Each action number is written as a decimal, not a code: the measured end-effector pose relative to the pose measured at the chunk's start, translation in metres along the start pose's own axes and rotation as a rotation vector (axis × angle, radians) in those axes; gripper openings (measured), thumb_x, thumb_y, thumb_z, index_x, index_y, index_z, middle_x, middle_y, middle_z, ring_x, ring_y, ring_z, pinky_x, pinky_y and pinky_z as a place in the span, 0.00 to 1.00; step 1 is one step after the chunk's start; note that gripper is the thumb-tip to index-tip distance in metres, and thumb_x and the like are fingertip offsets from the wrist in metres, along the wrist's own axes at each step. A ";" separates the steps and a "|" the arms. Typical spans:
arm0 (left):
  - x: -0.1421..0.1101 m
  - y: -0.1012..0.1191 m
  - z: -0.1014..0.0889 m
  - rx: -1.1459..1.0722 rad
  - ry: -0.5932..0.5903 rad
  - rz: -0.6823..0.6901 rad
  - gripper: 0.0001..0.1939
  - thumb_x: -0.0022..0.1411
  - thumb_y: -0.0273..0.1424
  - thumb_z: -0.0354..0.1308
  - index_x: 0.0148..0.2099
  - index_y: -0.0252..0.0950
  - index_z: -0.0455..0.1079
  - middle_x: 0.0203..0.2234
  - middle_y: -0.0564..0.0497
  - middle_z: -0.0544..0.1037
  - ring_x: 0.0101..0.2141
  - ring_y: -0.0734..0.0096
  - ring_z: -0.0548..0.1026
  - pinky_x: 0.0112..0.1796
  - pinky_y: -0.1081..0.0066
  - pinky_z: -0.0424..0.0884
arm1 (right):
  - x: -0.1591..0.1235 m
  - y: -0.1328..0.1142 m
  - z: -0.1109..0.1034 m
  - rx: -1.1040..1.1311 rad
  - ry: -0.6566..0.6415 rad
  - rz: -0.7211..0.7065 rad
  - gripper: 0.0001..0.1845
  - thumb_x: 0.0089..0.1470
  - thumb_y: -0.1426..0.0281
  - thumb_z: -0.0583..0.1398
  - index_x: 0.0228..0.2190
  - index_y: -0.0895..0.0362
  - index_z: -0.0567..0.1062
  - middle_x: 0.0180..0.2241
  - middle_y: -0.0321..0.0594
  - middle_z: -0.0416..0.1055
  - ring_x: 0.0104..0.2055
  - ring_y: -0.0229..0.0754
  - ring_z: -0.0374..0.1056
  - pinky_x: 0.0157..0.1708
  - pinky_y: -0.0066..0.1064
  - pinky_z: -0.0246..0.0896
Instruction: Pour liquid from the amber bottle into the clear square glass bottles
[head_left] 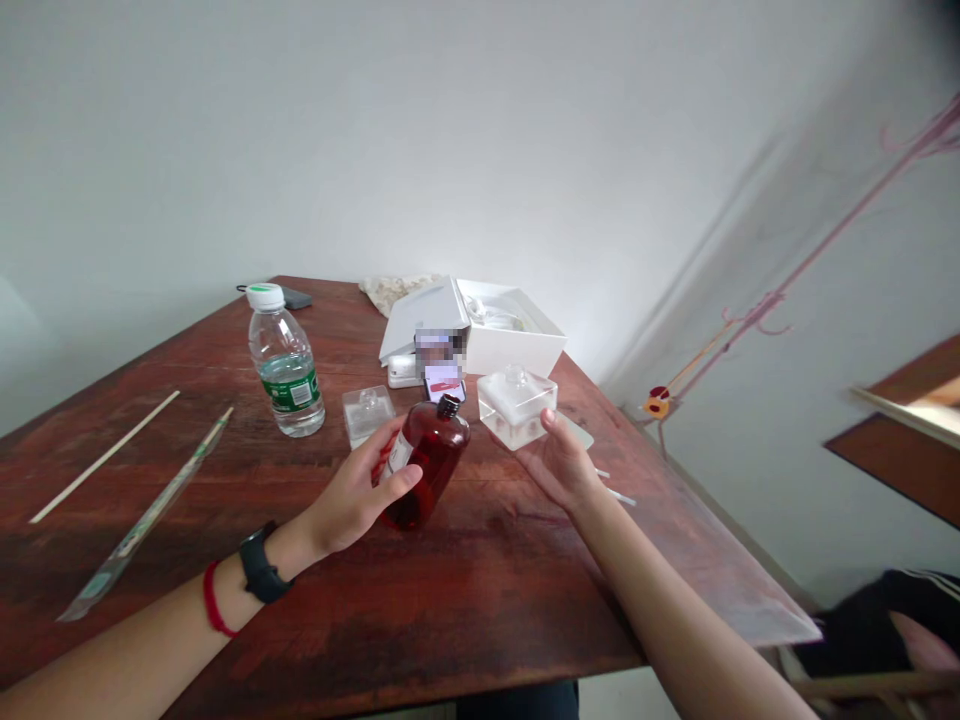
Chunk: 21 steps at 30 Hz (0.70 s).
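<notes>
In the head view, your left hand (352, 490) curls around a tilted red glass bottle with a black cap (433, 468), held above the table, cap on. Your right hand (561, 462), half open, has its fingers (548, 422) against a square frosted-glass bottle (516, 407); whether they grip it is unclear. A second square clear-glass bottle (367, 415) stands on the dark red wooden table (480, 600), near a green-labelled plastic water bottle (285, 362) and an open white cardboard box (514, 335). Nothing shows either square bottle filled.
</notes>
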<state>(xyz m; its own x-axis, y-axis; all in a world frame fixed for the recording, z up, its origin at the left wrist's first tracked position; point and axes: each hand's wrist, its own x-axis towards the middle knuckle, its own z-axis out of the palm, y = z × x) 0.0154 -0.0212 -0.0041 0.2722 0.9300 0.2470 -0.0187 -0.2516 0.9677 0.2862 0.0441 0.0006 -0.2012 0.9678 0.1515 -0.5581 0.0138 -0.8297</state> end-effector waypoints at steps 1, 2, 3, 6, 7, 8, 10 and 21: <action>0.001 -0.001 -0.001 0.006 -0.006 0.007 0.38 0.68 0.51 0.64 0.71 0.36 0.63 0.63 0.40 0.77 0.62 0.44 0.75 0.64 0.53 0.69 | 0.000 0.001 0.000 -0.002 -0.011 0.002 0.27 0.46 0.56 0.77 0.48 0.47 0.82 0.50 0.38 0.85 0.61 0.56 0.75 0.63 0.48 0.69; 0.001 -0.001 -0.003 0.010 -0.010 0.015 0.38 0.68 0.51 0.63 0.71 0.36 0.63 0.63 0.41 0.76 0.63 0.43 0.74 0.65 0.52 0.67 | 0.000 0.001 0.000 -0.007 -0.022 0.005 0.28 0.46 0.56 0.77 0.49 0.47 0.82 0.51 0.37 0.85 0.61 0.55 0.75 0.64 0.47 0.68; 0.002 -0.003 -0.004 0.010 -0.019 0.022 0.38 0.69 0.51 0.63 0.72 0.36 0.63 0.64 0.41 0.76 0.64 0.43 0.72 0.67 0.51 0.65 | 0.001 0.002 -0.001 -0.014 -0.031 0.010 0.29 0.47 0.56 0.77 0.50 0.47 0.82 0.51 0.37 0.85 0.62 0.55 0.74 0.64 0.46 0.68; 0.002 -0.008 -0.007 -0.049 -0.037 0.019 0.37 0.70 0.52 0.62 0.72 0.37 0.65 0.66 0.43 0.74 0.68 0.41 0.67 0.70 0.51 0.60 | 0.002 0.003 -0.002 -0.037 -0.053 0.021 0.31 0.48 0.55 0.76 0.52 0.47 0.81 0.53 0.38 0.83 0.63 0.55 0.73 0.64 0.45 0.67; 0.001 -0.011 -0.008 -0.091 -0.044 0.011 0.36 0.70 0.52 0.61 0.72 0.38 0.66 0.66 0.43 0.74 0.69 0.41 0.66 0.70 0.52 0.59 | 0.002 0.004 -0.003 -0.040 -0.056 0.025 0.30 0.48 0.55 0.76 0.52 0.47 0.81 0.53 0.38 0.84 0.63 0.55 0.73 0.64 0.46 0.67; 0.001 -0.013 -0.009 -0.138 -0.050 0.003 0.35 0.70 0.52 0.61 0.72 0.39 0.67 0.66 0.44 0.74 0.70 0.41 0.64 0.70 0.52 0.58 | 0.002 0.004 -0.004 -0.041 -0.057 0.029 0.30 0.48 0.55 0.76 0.52 0.48 0.81 0.53 0.39 0.84 0.63 0.56 0.73 0.64 0.48 0.67; 0.000 -0.016 -0.010 -0.221 -0.065 -0.025 0.35 0.71 0.51 0.61 0.72 0.40 0.67 0.67 0.44 0.74 0.70 0.41 0.64 0.70 0.53 0.59 | 0.003 0.005 -0.005 -0.037 -0.057 0.034 0.29 0.48 0.55 0.75 0.51 0.48 0.81 0.52 0.40 0.84 0.63 0.58 0.73 0.64 0.50 0.67; 0.003 -0.016 -0.006 -0.194 -0.133 -0.052 0.52 0.48 0.53 0.80 0.68 0.40 0.64 0.60 0.40 0.78 0.62 0.41 0.74 0.62 0.55 0.69 | 0.005 0.005 -0.008 -0.018 -0.061 0.034 0.30 0.48 0.56 0.76 0.52 0.46 0.81 0.55 0.36 0.83 0.63 0.54 0.73 0.63 0.44 0.68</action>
<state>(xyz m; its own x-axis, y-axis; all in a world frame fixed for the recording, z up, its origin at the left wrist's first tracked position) 0.0109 -0.0126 -0.0184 0.4013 0.8938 0.2002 -0.1827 -0.1361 0.9737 0.2884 0.0504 -0.0071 -0.2684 0.9508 0.1549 -0.5357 -0.0136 -0.8443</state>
